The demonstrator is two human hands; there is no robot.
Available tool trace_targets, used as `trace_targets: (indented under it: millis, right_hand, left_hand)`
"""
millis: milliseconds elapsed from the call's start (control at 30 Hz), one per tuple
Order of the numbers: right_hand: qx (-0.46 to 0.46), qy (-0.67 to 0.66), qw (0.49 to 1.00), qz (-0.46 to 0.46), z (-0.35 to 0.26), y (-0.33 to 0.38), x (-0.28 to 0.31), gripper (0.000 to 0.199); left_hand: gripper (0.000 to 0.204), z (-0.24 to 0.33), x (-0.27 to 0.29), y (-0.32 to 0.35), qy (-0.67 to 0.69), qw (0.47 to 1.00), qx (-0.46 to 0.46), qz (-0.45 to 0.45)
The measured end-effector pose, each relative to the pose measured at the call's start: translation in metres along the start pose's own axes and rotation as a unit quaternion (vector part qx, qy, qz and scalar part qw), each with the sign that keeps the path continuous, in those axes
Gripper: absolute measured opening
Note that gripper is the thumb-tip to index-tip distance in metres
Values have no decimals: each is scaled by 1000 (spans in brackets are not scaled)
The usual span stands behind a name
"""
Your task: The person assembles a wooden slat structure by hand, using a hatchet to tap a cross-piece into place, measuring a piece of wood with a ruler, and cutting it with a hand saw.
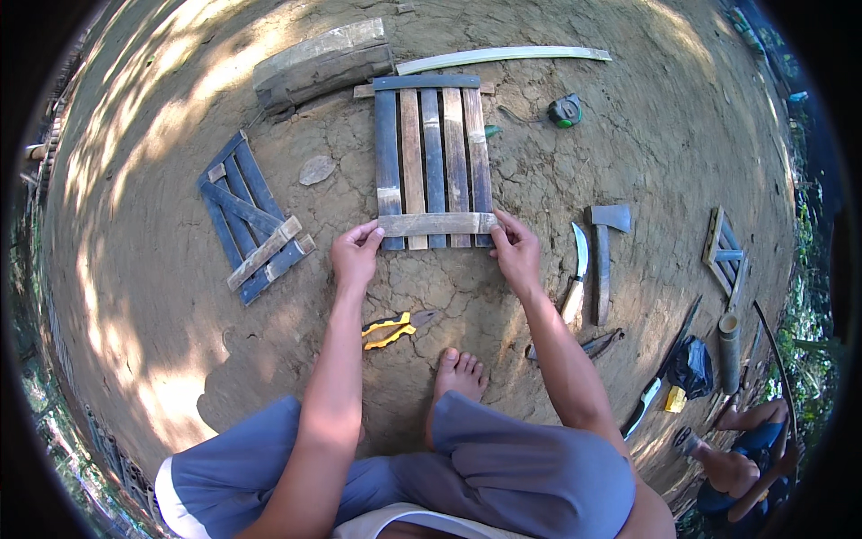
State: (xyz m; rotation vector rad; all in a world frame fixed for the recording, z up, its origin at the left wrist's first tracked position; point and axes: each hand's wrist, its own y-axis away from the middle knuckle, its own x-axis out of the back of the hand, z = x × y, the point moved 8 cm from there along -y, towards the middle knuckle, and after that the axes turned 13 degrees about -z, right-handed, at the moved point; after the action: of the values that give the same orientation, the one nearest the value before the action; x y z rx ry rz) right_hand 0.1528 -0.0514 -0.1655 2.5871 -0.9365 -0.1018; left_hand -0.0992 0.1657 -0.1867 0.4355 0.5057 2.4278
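A panel of upright bamboo slats (435, 148) lies on the dirt ground in front of me, with a dark strip (426, 83) across its far end. Over its near end runs a lighter bamboo crosspiece (435, 224). My left hand (356, 256) pinches the left end of this crosspiece between thumb and fingers. At the opposite end, my right hand (517, 256) grips it the same way. The slat ends stick out a little toward me beneath the crosspiece. Yellow-handled pliers (395, 329) rest on the ground between my forearms.
Left lies a bamboo frame with a diagonal brace (242, 211). A squared log (325, 65) and a long pale strip (503, 57) lie beyond the panel, near a tape measure (565, 110). Right are a knife (577, 269), a hatchet (603, 260), a black bag (690, 366) and another person (750, 454).
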Motion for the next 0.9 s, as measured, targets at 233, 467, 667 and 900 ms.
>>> trace_targets:
  millis: [233,467,667,900]
  right_hand:
    - [-3,-34,999,7,6,5,10,36]
    - [1,-5,1000,20,11,6,13,34]
    - [8,12,1000,20,5,5,9,31]
    - [-6,31,999,18,0,3,10,32]
  left_hand:
    - [34,6,-6,9,31,998,40,-33]
    - [35,4,-4,12,59,997,51,-20]
    - [30,5,-2,13,46,998,40,-12]
    - [31,4,-2,12,41,999,32,-10]
